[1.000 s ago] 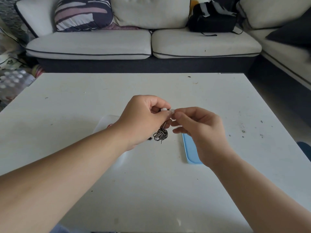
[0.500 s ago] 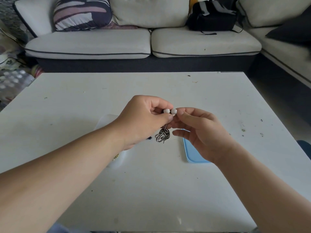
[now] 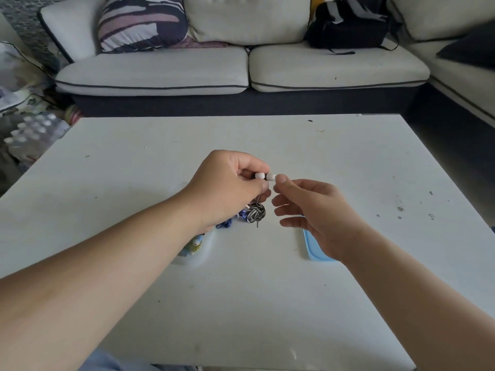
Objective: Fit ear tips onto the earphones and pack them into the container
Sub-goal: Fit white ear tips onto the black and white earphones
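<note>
My left hand (image 3: pixel 227 186) pinches the earphones above the middle of the white table (image 3: pixel 348 162). Two white ear tips (image 3: pixel 265 176) stick out side by side from its fingertips. The black-and-white braided cable (image 3: pixel 255 212) hangs below that hand in a tight bundle. My right hand (image 3: pixel 313 210) is just to the right, its thumb tip touching the right ear tip, the other fingers loosely spread. A clear container (image 3: pixel 206 245) lies on the table under my left wrist, mostly hidden. A light blue lid (image 3: pixel 313 247) lies under my right hand.
Small blue-patterned items (image 3: pixel 225 224) lie by the container. A cream sofa (image 3: pixel 241 73) with a striped cushion (image 3: pixel 142 20) and a black bag (image 3: pixel 348 25) stands beyond the table's far edge. Bottled water packs (image 3: pixel 29 132) sit on the floor at the left.
My right hand has loosened its pinch and drawn slightly right and down; only the thumb tip stays at the ear tip. Both white tips now show fully. My left hand has held its place.
</note>
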